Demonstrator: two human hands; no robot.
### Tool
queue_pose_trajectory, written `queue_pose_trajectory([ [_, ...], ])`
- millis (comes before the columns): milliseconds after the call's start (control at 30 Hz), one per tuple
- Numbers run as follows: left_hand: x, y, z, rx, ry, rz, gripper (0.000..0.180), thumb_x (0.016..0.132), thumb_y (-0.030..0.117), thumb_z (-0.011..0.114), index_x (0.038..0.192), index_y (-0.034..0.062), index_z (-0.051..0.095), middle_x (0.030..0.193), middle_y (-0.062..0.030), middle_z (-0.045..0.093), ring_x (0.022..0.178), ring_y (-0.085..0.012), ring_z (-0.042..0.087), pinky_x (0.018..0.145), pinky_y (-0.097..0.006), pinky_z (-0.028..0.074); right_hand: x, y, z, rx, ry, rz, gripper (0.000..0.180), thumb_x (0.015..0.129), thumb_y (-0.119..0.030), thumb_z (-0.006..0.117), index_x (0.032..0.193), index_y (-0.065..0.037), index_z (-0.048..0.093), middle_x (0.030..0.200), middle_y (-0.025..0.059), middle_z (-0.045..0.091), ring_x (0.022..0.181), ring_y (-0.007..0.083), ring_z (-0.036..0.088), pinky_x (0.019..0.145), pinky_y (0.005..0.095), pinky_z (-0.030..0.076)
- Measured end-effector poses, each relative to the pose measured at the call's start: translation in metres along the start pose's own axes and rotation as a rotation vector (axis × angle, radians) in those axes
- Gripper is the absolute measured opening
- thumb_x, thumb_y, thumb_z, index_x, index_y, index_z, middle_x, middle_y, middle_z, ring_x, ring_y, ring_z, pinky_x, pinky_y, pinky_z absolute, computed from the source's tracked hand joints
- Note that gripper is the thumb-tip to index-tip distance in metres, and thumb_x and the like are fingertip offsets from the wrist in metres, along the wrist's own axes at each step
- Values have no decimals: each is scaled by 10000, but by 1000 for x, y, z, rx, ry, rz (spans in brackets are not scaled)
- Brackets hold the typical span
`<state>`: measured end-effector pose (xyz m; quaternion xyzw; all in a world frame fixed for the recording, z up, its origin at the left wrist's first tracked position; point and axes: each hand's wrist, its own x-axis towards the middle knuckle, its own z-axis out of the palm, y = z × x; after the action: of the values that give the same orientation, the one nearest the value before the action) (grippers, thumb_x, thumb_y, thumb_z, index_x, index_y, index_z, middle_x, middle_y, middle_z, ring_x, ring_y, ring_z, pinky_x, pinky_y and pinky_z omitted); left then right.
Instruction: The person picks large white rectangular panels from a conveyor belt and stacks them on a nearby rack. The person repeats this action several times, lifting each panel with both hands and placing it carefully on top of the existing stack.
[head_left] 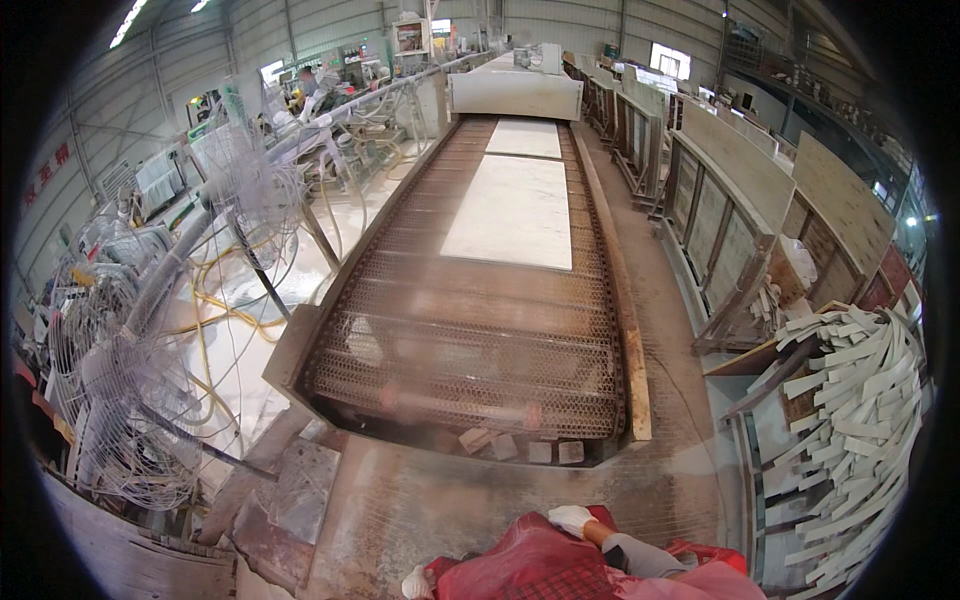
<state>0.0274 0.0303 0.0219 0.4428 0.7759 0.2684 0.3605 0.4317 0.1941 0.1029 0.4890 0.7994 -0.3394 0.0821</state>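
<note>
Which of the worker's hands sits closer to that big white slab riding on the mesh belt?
Right, probably. The right hand lies higher and nearer the white slab; the left hand sits lower. Both remain far off.

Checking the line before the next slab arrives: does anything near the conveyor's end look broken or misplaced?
Yes: small broken stone blocks lie loose under the rusty mesh conveyor belt end, and pale offcut strips sit in a jumbled heap at right.

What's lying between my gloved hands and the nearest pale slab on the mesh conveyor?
In the head view, between the hands and the slab: dusty floor, small stone blocks at the conveyor's end, then bare mesh.
</note>
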Motion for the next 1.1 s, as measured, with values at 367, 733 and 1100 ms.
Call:
queue_pose_trajectory([
  [367, 4, -1, 3, -681, -38, -565, 277, 795, 327, 562, 818, 63, 645, 646, -30, 557, 524, -155, 502, 413, -300, 399, -5, -7, -2, 28, 35, 19, 365, 826, -324, 415, 980, -51, 603, 1041, 153, 592, 990, 330, 533, 816, 388, 423],
  [733, 17, -55, 25, -284, -70, -352, 342, 852, 358, 492, 903, 52, 637, 747, -69, 583, 658, -176, 532, 550, -346, 445, 0, 3, 10, 45, -35, 56, 438, 852, -345, 394, 1126, -42, 552, 1177, 135, 538, 1097, 289, 489, 911, 347, 386],
  [1100, 9, -8, 2, -942, -60, -733, 185, 808, 325, 601, 854, 146, 592, 744, -1, 606, 602, -175, 538, 517, -336, 443, 4, 3, 15, 83, -14, 92, 374, 853, -307, 406, 1075, -60, 579, 1164, 140, 544, 1065, 308, 505, 896, 360, 402],
])
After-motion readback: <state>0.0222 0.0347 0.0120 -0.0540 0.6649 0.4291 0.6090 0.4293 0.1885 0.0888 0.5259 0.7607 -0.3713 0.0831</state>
